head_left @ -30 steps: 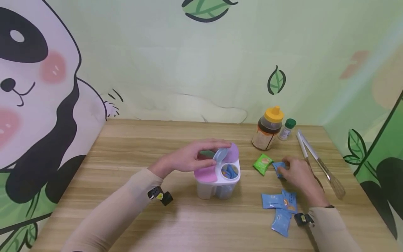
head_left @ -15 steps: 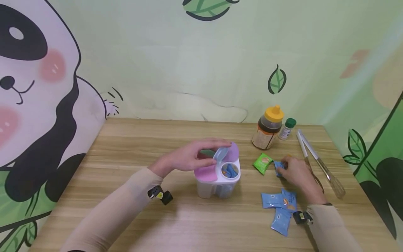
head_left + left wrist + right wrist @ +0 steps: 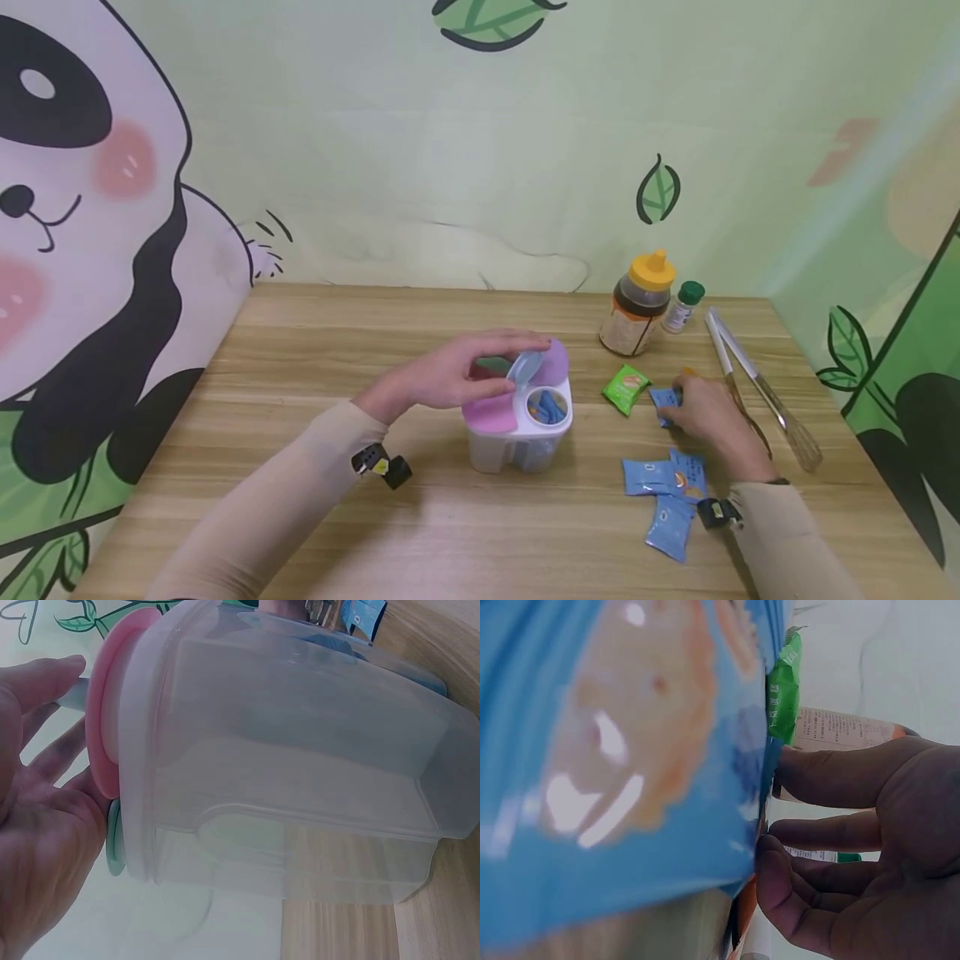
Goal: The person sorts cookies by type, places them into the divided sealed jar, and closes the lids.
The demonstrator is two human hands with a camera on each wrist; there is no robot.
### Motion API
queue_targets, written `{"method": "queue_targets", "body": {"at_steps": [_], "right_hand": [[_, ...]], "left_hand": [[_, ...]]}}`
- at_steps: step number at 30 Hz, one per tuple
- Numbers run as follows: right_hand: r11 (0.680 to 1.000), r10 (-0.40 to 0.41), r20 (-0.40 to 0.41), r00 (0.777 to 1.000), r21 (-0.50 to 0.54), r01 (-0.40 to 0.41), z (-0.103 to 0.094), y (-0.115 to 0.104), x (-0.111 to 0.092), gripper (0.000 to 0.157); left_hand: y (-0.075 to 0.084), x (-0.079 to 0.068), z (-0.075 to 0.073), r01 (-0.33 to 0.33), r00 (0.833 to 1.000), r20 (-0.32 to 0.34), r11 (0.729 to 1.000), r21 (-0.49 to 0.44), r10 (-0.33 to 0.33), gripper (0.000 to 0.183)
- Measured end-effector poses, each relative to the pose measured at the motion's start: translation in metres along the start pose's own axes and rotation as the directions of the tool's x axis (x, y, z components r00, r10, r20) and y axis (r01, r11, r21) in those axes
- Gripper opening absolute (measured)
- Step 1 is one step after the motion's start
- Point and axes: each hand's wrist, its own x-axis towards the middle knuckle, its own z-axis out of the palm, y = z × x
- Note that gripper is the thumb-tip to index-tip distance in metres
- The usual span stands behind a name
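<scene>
A clear plastic container (image 3: 487,454) with a white rim and coloured flip lids stands mid-table. My left hand (image 3: 457,371) is over its top, the raised pale-blue lid (image 3: 524,367) between thumb and fingers. Below that lid, a round opening shows blue packets (image 3: 547,408) inside. In the left wrist view, my left hand (image 3: 45,795) lies beside the pink lid (image 3: 105,705) and green lid (image 3: 115,836). My right hand (image 3: 712,412) pinches a small blue snack packet (image 3: 663,406) on the table; in the right wrist view, my right hand's (image 3: 877,832) thumb and fingers face each other.
Several blue packets (image 3: 669,521) lie overlapping near my right wrist. A green packet (image 3: 626,390) lies left of my right hand. Behind stand a yellow-capped bottle (image 3: 639,308) and a small green-capped jar (image 3: 683,308). Tongs (image 3: 757,375) and a whisk (image 3: 804,446) lie far right.
The blue packet at my right fingertips shifts and turns slightly while my right hand stays nearly in place. My left hand, the lid and the container stay still.
</scene>
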Motion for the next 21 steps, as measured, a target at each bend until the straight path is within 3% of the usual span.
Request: {"method": "queue_targets", "body": {"at_steps": [13,21], "right_hand": [[1.0,0.026,0.045,0.999,0.012,-0.027,-0.0007,-0.0026,-0.0033,0.066],[0.999,0.029,0.041,0.999,0.021,-0.03,-0.0002,-0.0025,-0.0045,0.063]], "left_hand": [[-0.0016,-0.0008,0.0008,-0.006,1.0,-0.001,1.0,-0.007,0.006,0.054],[-0.0011,-0.0001,0.001,0.0,1.0,0.0,1.0,-0.017,0.0,0.054]]}}
